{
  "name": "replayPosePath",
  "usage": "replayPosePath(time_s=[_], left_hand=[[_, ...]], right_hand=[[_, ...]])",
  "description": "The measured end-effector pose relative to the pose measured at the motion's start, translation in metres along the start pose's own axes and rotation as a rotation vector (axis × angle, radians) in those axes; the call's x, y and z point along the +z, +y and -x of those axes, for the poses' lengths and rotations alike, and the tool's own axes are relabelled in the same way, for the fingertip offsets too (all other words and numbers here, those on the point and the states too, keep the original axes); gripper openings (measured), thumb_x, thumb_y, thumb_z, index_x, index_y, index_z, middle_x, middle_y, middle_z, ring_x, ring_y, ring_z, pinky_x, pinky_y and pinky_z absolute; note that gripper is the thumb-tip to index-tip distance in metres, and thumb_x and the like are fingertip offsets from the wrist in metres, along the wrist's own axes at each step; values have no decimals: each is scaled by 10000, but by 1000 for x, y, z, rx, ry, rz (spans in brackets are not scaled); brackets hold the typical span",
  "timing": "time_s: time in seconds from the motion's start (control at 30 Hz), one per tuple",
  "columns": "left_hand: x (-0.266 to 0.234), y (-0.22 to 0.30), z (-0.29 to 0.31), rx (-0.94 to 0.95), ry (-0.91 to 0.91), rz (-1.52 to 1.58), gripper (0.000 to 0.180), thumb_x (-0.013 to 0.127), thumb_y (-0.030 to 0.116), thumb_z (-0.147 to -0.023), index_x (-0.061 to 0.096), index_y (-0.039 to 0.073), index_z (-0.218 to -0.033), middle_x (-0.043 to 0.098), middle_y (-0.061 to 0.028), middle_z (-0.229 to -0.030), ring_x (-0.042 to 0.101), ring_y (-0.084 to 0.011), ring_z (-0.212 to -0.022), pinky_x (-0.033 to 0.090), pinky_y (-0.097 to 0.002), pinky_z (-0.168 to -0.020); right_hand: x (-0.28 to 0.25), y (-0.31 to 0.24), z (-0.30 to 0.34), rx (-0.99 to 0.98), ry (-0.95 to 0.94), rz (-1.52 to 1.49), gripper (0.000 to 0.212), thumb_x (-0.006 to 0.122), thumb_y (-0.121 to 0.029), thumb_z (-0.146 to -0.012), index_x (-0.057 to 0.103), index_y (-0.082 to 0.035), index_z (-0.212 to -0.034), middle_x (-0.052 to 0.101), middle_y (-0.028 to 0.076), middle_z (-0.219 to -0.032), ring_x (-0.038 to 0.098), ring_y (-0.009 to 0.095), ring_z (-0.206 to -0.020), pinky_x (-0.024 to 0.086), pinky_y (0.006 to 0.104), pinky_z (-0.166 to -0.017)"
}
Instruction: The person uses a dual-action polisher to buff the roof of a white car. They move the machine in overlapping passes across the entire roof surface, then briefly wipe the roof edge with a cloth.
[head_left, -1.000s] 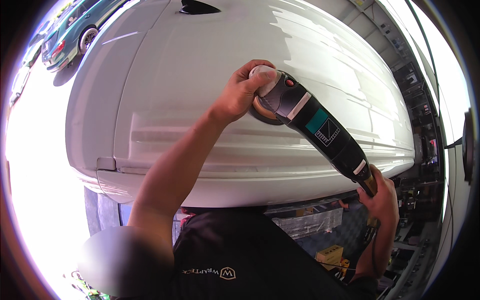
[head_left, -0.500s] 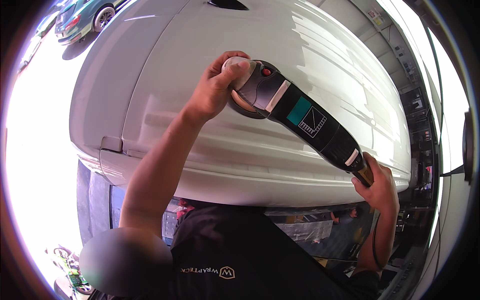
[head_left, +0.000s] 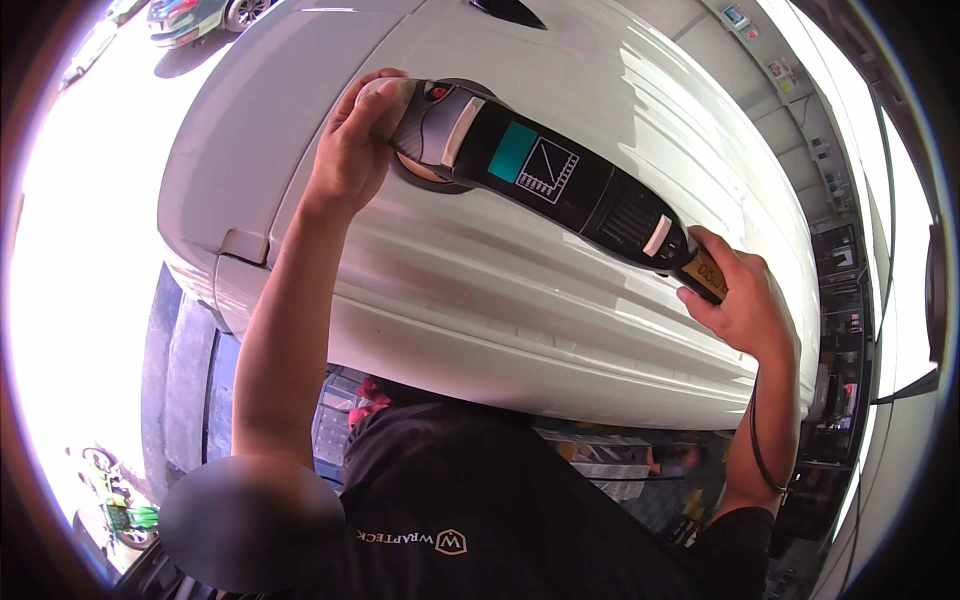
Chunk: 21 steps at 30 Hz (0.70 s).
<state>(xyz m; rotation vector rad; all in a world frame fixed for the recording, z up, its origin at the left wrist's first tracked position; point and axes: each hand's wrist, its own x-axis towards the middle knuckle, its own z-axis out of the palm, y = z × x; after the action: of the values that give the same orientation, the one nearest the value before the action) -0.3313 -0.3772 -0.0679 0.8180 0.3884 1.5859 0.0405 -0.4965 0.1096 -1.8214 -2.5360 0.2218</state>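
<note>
Where the person's black shirt (head_left: 560,510) fills the lower edge, two bare forearms reach out over a white vehicle roof (head_left: 420,270), and a dark cord (head_left: 756,440) hangs along the right one. The right hand (head_left: 745,300) is wrapped around the narrow tail of a long black polisher (head_left: 535,165), its thumb along the lower side. The left hand (head_left: 352,145) is curled over the rounded head end, thumb on top, so both are closed on the one tool. The polisher lies slantwise over the roof, head toward the left, with its tan, dark-rimmed pad (head_left: 425,173) underneath; it seems to rest on the paint, though the contact itself is hidden.

The step in hand looks like guiding the pad across the panel, and the next move likely calls for even pressure from the left hand, with the right steadying the tail so that the pad's edge does not dig in.

Glossy and curved, the roof carries long raised ribs on the near side and streaked reflections toward the right; a black antenna fin (head_left: 508,12) stands near the top. Farther off, dark shelving (head_left: 840,260) lines the right side. At the left, in strong glare, are a green motorbike (head_left: 130,515) and a teal car (head_left: 195,25).
</note>
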Motion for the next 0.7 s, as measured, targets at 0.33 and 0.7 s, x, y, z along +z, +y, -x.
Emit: replayPosePath(time_s=[0.33,0.7], left_hand=[[80,-81,10,-150,-90,23,344,648,250,-987,579,34,-1245,664,-120,-1139,640,-199,-1052,511,-335,-945],[225,-192,15,-367,-369,-99,458,668,405,-957,596,19,-1193,606,-55,-1037,571,-142,-992,476,-302,-912]], right_hand=[[-19,79,80,186,0,60,627,770,-176,-750,566,-55,-1330,709,218,-909,705,396,-832,546,437,-771],[-10,158,233,760,33,-18,733,790,-146,-691,563,-114,-1388,615,230,-1052,623,395,-980,498,481,-904]])
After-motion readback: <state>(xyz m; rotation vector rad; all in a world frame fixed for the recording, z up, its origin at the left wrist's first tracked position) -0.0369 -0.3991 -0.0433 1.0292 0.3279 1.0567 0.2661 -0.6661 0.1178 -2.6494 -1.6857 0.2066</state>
